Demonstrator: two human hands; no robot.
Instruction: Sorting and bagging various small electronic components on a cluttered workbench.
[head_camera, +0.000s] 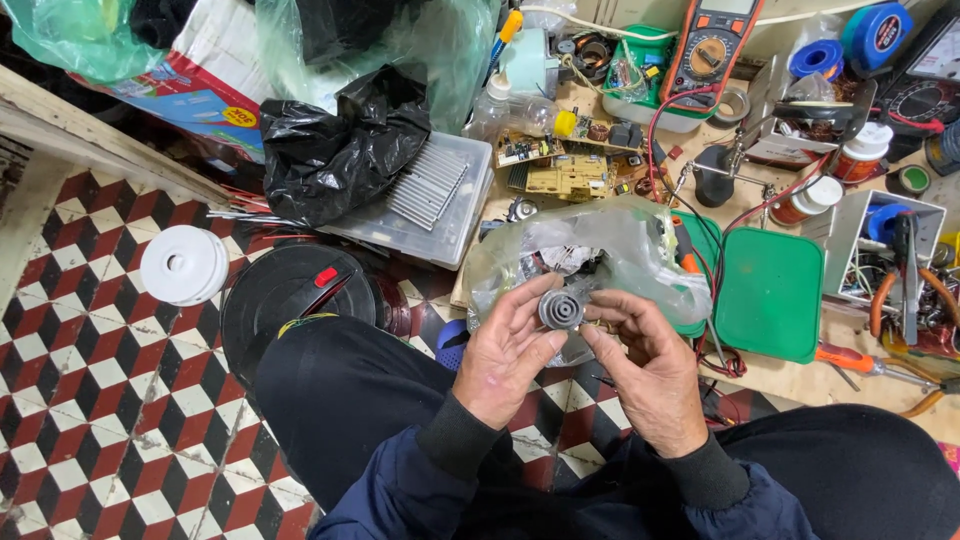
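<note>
Small round part (561, 309): matt grey, ridged in rings, plastic or rubber by look. Bag (600, 255) behind it: thin clear plastic, crinkled, glossy. Black bag (335, 150): shiny, creased film. Green tray (768, 293): smooth matt plastic. Floor (90, 400): glossy checked tile. Sleeves (420, 490): dark cloth, ribbed cuffs.

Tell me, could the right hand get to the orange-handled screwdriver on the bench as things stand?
Probably yes. The screwdriver lies in the open beside the green lid, nothing on top of it, but the right hand would first have to let go of the grey ribbed disc.

Red-blue printed carton (190, 95) top left; orange meter's grey screen (728, 6).
</note>
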